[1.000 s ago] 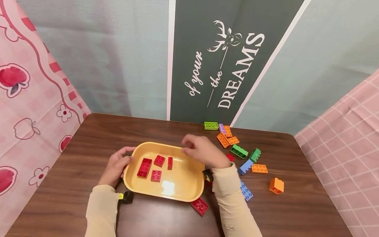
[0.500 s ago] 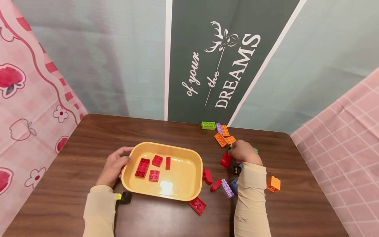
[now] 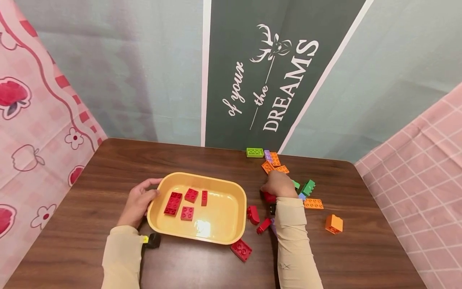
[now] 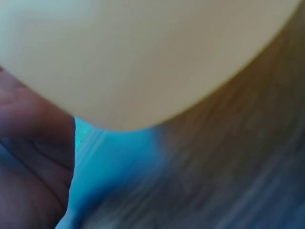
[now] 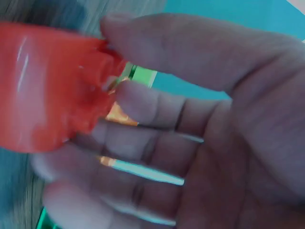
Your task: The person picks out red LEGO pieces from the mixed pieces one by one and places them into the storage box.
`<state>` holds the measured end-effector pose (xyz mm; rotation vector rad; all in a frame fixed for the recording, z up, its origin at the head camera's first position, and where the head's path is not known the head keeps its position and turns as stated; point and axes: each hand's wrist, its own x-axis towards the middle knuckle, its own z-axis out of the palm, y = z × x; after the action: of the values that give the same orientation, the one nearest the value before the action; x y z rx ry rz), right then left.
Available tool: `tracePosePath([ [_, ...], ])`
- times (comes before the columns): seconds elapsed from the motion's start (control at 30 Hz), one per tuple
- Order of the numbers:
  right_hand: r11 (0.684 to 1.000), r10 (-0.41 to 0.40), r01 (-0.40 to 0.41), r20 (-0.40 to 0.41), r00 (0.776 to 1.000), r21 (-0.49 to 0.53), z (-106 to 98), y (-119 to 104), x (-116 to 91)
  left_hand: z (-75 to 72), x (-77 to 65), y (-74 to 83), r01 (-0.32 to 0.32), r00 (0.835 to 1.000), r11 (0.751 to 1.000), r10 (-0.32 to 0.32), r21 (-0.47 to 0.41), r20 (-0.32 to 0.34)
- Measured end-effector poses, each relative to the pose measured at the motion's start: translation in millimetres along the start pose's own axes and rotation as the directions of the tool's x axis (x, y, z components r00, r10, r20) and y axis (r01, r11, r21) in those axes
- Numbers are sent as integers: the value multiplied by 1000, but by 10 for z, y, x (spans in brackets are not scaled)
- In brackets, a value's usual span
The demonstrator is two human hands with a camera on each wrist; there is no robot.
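Observation:
My left hand (image 3: 135, 206) grips the left end of a yellow tray (image 3: 202, 240), thumb at the rim. In the left wrist view, the tray's wall (image 4: 143, 67) fills the top beside part of the palm (image 4: 33, 167). Inside the tray lie several red bricks (image 3: 187, 213). To the right of it, my right hand (image 3: 279, 184) pinches a red brick (image 5: 43, 86) with its studs toward the palm. The head view shows only a bit of that brick below the fingers. Three more red bricks (image 3: 241, 249) lie between the tray and the right forearm.
Green bricks (image 3: 308, 188), a flat orange brick (image 3: 313, 204) and a taller orange brick (image 3: 334, 224) lie to the right. Further back are more orange bricks (image 3: 275, 159), a purple one (image 3: 267, 156) and a lime one (image 3: 254, 153) near the wall cloth.
My right hand moved from above the tray out to the scattered bricks, then slightly left onto a red brick and took hold of it. The left hand stays on the tray.

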<state>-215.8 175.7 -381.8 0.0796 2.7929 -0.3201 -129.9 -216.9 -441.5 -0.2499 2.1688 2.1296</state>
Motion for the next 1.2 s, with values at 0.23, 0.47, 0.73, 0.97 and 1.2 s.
tracePosePath([
  [0.23,998,-56,55,16,998,39,38,-46,32,-18,11,-10,8,1000,1000,-8,-3,-9],
  [0.47,997,-75,73,64,995,25,24,-86,21,-22,0,12,27,999,1000,-27,6,-19],
  [0.73,987,-144,148,-61,988,63,-127,-28,-36,-19,3,45,15,1000,1000,-15,9,-12],
  [0.97,969,-171,197,-171,970,151,-316,31,-218,-32,9,38,25,1000,999,-25,21,-16],
  [1.2,925,-276,324,-236,932,197,-482,29,-395,2,3,12,23,999,1000,-22,5,-25],
])
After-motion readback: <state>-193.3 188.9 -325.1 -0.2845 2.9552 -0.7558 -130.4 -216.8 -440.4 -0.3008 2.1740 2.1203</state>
